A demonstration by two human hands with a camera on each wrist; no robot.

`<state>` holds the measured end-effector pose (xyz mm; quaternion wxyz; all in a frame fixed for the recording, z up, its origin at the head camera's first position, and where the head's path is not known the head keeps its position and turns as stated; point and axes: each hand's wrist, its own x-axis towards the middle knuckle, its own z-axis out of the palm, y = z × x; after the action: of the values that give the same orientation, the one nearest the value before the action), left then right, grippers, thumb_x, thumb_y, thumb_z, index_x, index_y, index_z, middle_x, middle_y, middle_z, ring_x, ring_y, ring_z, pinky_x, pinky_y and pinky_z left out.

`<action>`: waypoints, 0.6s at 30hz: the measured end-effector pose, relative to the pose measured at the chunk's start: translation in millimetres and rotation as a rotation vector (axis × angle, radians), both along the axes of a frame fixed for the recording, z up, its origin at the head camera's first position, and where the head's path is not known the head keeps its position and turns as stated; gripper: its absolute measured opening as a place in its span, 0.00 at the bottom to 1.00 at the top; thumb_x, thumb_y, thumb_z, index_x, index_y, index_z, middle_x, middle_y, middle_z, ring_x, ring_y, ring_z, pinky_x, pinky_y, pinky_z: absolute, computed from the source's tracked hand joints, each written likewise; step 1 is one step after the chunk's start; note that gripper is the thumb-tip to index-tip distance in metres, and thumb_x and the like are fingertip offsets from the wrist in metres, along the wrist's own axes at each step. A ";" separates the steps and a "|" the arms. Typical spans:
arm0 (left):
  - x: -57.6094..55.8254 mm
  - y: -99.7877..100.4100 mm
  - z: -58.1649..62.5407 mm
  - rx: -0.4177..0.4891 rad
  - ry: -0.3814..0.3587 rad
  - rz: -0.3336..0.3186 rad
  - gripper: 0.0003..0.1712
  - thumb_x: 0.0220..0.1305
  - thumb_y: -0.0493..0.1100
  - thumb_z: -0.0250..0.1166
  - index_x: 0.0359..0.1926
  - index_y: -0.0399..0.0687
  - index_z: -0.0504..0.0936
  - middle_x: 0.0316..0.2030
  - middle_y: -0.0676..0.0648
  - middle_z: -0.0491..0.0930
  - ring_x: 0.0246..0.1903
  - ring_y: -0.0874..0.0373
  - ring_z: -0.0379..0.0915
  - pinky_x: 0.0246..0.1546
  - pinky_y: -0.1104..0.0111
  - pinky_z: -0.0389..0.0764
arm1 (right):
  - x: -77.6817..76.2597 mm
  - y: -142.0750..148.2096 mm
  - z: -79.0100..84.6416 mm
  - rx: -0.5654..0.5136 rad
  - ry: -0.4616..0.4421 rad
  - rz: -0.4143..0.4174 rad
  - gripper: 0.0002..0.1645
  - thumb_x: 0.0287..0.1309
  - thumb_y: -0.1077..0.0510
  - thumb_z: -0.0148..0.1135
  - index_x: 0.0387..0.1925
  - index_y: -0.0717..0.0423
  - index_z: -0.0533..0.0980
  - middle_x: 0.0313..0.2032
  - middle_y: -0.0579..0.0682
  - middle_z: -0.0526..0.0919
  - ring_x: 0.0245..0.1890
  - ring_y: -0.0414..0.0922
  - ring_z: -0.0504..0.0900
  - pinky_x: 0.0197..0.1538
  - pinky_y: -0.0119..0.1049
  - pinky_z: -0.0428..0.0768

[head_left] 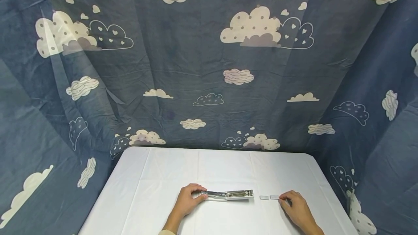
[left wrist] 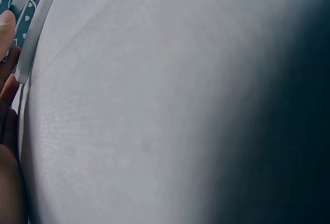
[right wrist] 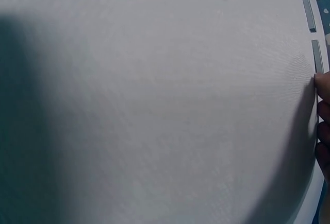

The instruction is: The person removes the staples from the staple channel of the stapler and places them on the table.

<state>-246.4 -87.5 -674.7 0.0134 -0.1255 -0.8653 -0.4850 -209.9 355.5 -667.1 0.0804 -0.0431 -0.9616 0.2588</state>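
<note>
A white stapler (head_left: 241,194) lies opened out on the table, its metal inner parts showing. My left hand (head_left: 187,199) grips its left end between thumb and fingers; in the left wrist view the white edge of the stapler (left wrist: 38,33) runs beside the fingers. To the right of the stapler, two short grey staple strips (head_left: 264,197) lie end to end with a small gap. My right hand (head_left: 296,207) pinches the right end of the nearer strip (right wrist: 317,55), thumb and forefinger together, the other fingers curled.
A white cloth covers the table (head_left: 228,169). Dark blue fabric (head_left: 196,61) with cloud prints hangs behind the table and along both sides.
</note>
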 end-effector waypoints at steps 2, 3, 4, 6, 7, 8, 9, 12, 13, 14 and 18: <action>-0.3 1.1 0.0 0.004 -0.002 -0.003 0.13 0.57 0.60 0.76 0.43 0.70 0.89 0.49 0.62 0.86 0.56 0.56 0.81 0.64 0.51 0.79 | 2.0 0.5 -1.3 0.002 0.005 -0.008 0.04 0.58 0.60 0.72 0.36 0.54 0.85 0.43 0.52 0.86 0.48 0.55 0.82 0.56 0.59 0.82; -0.7 1.7 -0.1 0.004 -0.002 -0.005 0.13 0.57 0.60 0.75 0.43 0.70 0.89 0.48 0.62 0.86 0.56 0.56 0.81 0.64 0.51 0.79 | 3.1 0.8 -2.1 0.004 0.008 -0.014 0.05 0.58 0.60 0.72 0.37 0.54 0.85 0.44 0.53 0.86 0.48 0.55 0.82 0.56 0.59 0.82; -1.2 2.2 -0.3 0.004 -0.003 -0.006 0.13 0.57 0.60 0.75 0.43 0.70 0.89 0.48 0.62 0.86 0.56 0.56 0.81 0.64 0.51 0.79 | 4.4 1.0 -2.9 0.007 0.012 -0.022 0.05 0.58 0.59 0.73 0.37 0.54 0.85 0.44 0.54 0.86 0.49 0.56 0.82 0.56 0.59 0.82; -2.1 3.3 -0.5 -0.001 -0.004 -0.010 0.13 0.57 0.61 0.75 0.43 0.70 0.89 0.48 0.62 0.85 0.56 0.56 0.81 0.64 0.51 0.79 | 6.8 1.5 -4.1 0.004 0.021 -0.030 0.06 0.58 0.60 0.73 0.37 0.55 0.85 0.45 0.55 0.86 0.50 0.58 0.82 0.57 0.60 0.82; -2.6 3.8 -0.5 -0.002 -0.004 -0.012 0.13 0.57 0.61 0.75 0.43 0.70 0.89 0.49 0.62 0.86 0.56 0.56 0.81 0.64 0.51 0.79 | 8.3 1.7 -4.5 0.001 0.020 -0.036 0.06 0.58 0.60 0.73 0.38 0.55 0.85 0.46 0.56 0.86 0.51 0.59 0.82 0.58 0.61 0.81; -3.2 4.4 -0.6 -0.005 -0.005 -0.014 0.14 0.57 0.62 0.75 0.43 0.70 0.89 0.49 0.62 0.86 0.56 0.56 0.81 0.64 0.52 0.80 | 9.7 1.9 -4.6 -0.001 0.022 -0.039 0.06 0.58 0.60 0.73 0.38 0.55 0.85 0.47 0.56 0.86 0.52 0.59 0.82 0.59 0.61 0.81; -3.1 4.4 -0.8 -0.007 -0.002 -0.013 0.14 0.57 0.62 0.75 0.43 0.70 0.89 0.49 0.61 0.86 0.56 0.56 0.81 0.64 0.52 0.80 | 10.5 1.6 -4.7 -0.005 0.017 -0.040 0.07 0.58 0.59 0.73 0.38 0.55 0.85 0.47 0.57 0.86 0.53 0.60 0.81 0.59 0.61 0.81; -2.3 3.9 -1.3 -0.012 0.004 -0.012 0.14 0.57 0.62 0.75 0.43 0.69 0.89 0.49 0.61 0.86 0.56 0.55 0.81 0.63 0.52 0.80 | 13.1 0.9 -4.4 -0.019 -0.001 -0.031 0.08 0.59 0.59 0.72 0.40 0.56 0.84 0.50 0.58 0.85 0.56 0.62 0.80 0.61 0.63 0.79; -1.9 3.6 -1.9 -0.012 0.012 -0.014 0.14 0.58 0.61 0.75 0.43 0.68 0.89 0.49 0.60 0.86 0.55 0.54 0.82 0.63 0.52 0.80 | 14.6 0.2 -4.1 -0.015 -0.004 -0.030 0.08 0.60 0.59 0.71 0.40 0.56 0.84 0.51 0.58 0.85 0.56 0.62 0.80 0.62 0.63 0.79; -1.5 3.2 -2.3 -0.015 0.013 -0.016 0.14 0.58 0.61 0.75 0.44 0.68 0.89 0.49 0.60 0.86 0.55 0.54 0.82 0.63 0.52 0.80 | 15.9 -0.4 -4.2 -0.014 -0.011 -0.028 0.08 0.60 0.58 0.71 0.41 0.55 0.84 0.52 0.58 0.84 0.57 0.62 0.79 0.62 0.63 0.79; 1.6 -1.3 -4.2 -0.019 0.009 -0.023 0.14 0.58 0.60 0.75 0.44 0.67 0.89 0.49 0.60 0.86 0.56 0.53 0.82 0.63 0.51 0.80 | 22.8 -6.5 -4.8 -0.018 -0.050 -0.022 0.11 0.63 0.57 0.69 0.46 0.56 0.83 0.56 0.59 0.83 0.61 0.63 0.78 0.65 0.63 0.77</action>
<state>-244.8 -88.8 -678.9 0.0108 -0.1376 -0.8683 -0.4764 -187.1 349.0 -671.9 0.0585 -0.0607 -0.9605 0.2653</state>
